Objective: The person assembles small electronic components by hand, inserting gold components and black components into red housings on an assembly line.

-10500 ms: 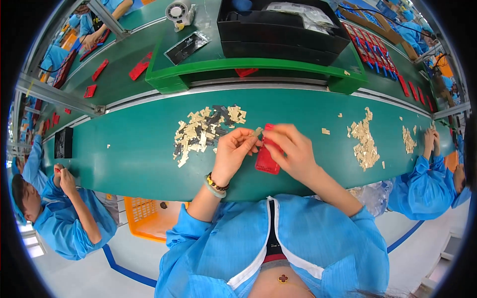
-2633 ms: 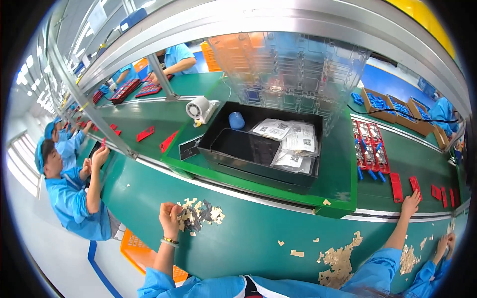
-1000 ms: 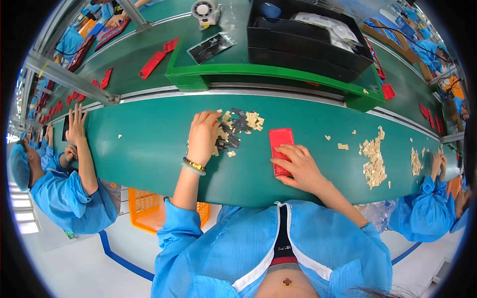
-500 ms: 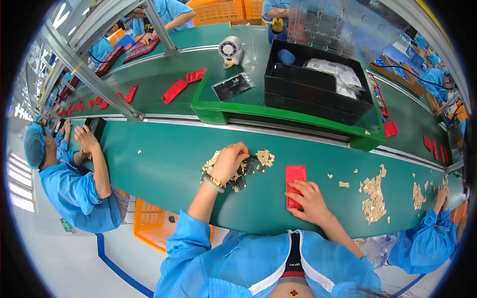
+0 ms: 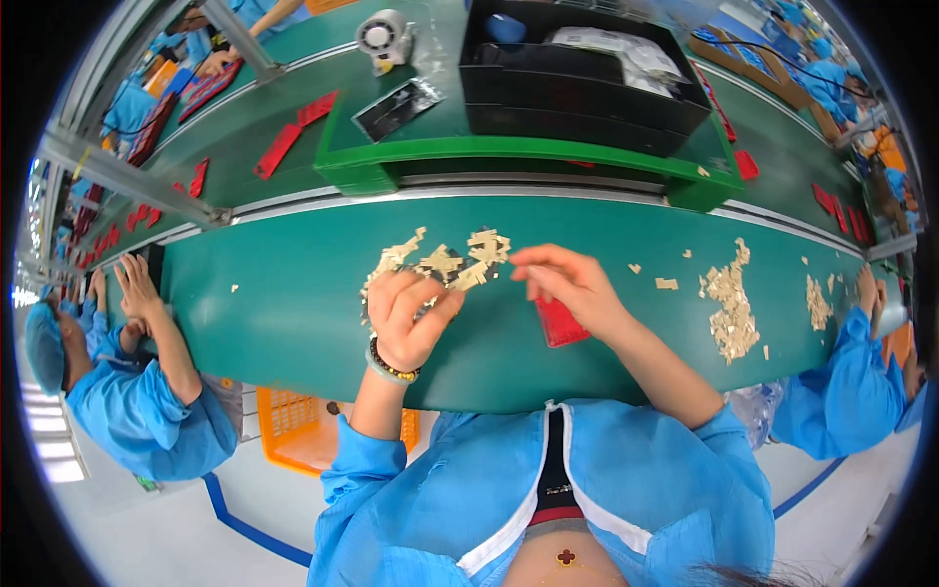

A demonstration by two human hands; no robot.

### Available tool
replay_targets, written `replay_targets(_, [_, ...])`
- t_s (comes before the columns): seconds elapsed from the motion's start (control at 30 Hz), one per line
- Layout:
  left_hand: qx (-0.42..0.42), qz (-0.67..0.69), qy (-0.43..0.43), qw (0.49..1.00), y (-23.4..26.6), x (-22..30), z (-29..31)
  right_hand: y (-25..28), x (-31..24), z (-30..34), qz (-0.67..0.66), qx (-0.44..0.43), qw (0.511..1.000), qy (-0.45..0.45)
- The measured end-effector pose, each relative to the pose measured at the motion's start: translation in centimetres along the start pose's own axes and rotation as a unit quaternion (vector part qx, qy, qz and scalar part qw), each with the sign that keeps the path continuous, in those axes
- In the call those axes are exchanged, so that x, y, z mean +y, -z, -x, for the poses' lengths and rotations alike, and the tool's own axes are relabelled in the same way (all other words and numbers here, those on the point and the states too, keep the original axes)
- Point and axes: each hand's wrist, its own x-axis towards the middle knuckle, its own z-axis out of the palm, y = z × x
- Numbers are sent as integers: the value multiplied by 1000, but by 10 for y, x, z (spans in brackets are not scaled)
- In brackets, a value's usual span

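My left hand (image 5: 409, 318) is over a heap of small cream-coloured flat pieces (image 5: 396, 256) mixed with black bits. Its fingers are curled in, and whatever they pinch is too small or hidden to name. My right hand (image 5: 577, 289) hovers above a red flat rectangular case (image 5: 561, 325), covering its upper part. The fingers of this hand reach left towards the heap, slightly bent and apart, with nothing visible in them. A clump of cream pieces (image 5: 489, 245) lies just beyond its fingertips.
More cream pieces (image 5: 732, 308) lie scattered to the right on the green table (image 5: 293, 293). Behind stands a green raised shelf (image 5: 430, 157) with a black bin (image 5: 582, 103) and a small white fan (image 5: 384, 41). Co-workers in blue sit on both sides; an orange basket (image 5: 293, 430) is below left.
My right hand has left its grip on the red case and moved up and left. My left hand has drawn back nearer to me and left. The whole view has shifted with my head.
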Motion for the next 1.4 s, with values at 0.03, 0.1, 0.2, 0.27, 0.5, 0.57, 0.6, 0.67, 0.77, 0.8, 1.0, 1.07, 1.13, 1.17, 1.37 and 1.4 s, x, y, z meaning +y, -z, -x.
replay_targets(0.03, [-5, 1, -37, 999, -1, 3, -1, -5, -8, -7, -52, -23, 997, -55])
replay_targets(0.1, [-8, -1, -61, 998, -4, 8, -2, -11, -13, -11, -102, -49, 988, -106])
replay_targets(0.2, [-27, 39, -57, 997, -8, 18, 2, -18, -10, -5, -43, -72, 991, -106])
replay_targets(0.27, [-36, 38, -11, 999, -16, 23, -1, -9, -12, 3, 129, -63, 990, -1])
replay_targets(0.5, [-2, 430, 447, 785, -43, 61, 0, -9, 6, 16, -4, 107, 994, -10])
replay_targets(0.57, [-40, 655, 534, 534, -50, 62, -8, -14, 9, 9, -89, 142, 982, 88])
replay_targets(0.6, [-59, 695, 510, 504, -57, 57, -3, -21, -3, 11, -183, 137, 974, 13])
replay_targets(0.67, [-63, 721, 517, 456, -63, 55, -6, -19, -4, 9, -238, 147, 960, -19])
replay_targets(0.77, [-36, 702, 541, 461, -61, 58, -13, -14, 6, 12, -230, 179, 957, -2])
replay_targets(0.8, [-21, 699, 543, 464, -64, 58, -10, -11, 10, 11, -165, 195, 966, 44])
replay_targets(1.0, [-44, 687, 563, 458, -68, 57, -4, 10, 4, 20, 424, 214, 834, 280])
replay_targets(1.07, [-48, 670, 576, 466, -62, 60, -2, 8, -1, 22, 442, 208, 816, 309])
replay_targets(1.13, [-61, 673, 572, 464, -55, 62, -4, 5, -7, 20, 466, 215, 774, 371])
replay_targets(1.17, [-57, 689, 562, 454, -56, 63, -3, 6, -11, 23, 455, 206, 778, 382])
replay_targets(1.37, [-96, 677, 537, 494, -49, 68, -8, 2, -15, 32, 396, 137, 867, 271])
replay_targets(1.4, [-69, 634, 504, 583, -49, 69, -9, 0, -16, 32, 374, 124, 883, 257])
